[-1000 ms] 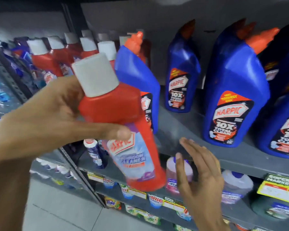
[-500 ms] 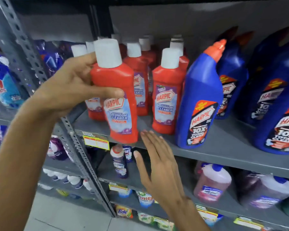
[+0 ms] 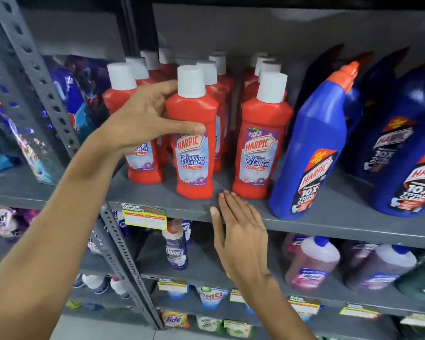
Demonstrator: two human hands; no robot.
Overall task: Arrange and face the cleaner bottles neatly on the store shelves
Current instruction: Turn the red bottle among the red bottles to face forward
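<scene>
My left hand [image 3: 142, 123] is wrapped around the shoulder of a red bathroom cleaner bottle [image 3: 194, 143] at the centre of the frame, thumb across the front just above the label and the other fingers [image 3: 165, 85] curled behind, up near the white cap [image 3: 191, 81]. The bottle stands upright on the grey shelf [image 3: 317, 217] near its front edge, label facing me, its base apparently down on the shelf, though I can't be sure it is fully settled.

My right hand [image 3: 241, 236] is empty, its fingers straight and held close together, the tips at the shelf's front lip just below and between this bottle and the next red bottle [image 3: 260, 148] to the right; whether they touch the lip I cannot tell.

To finish this well, I'd judge the bottle should line up with that neighbour: same depth from the edge, label square to the aisle, a matching gap on each side. It seems to sit slightly forward of the red bottle [image 3: 142, 153] at centre left, which my hand partly hides, so that one likely needs pulling up too. I'd let go gently, since a tall narrow bottle could rock into the rows behind it. The large blue bottle [image 3: 312, 153] at right leans and will want straightening later.
</scene>
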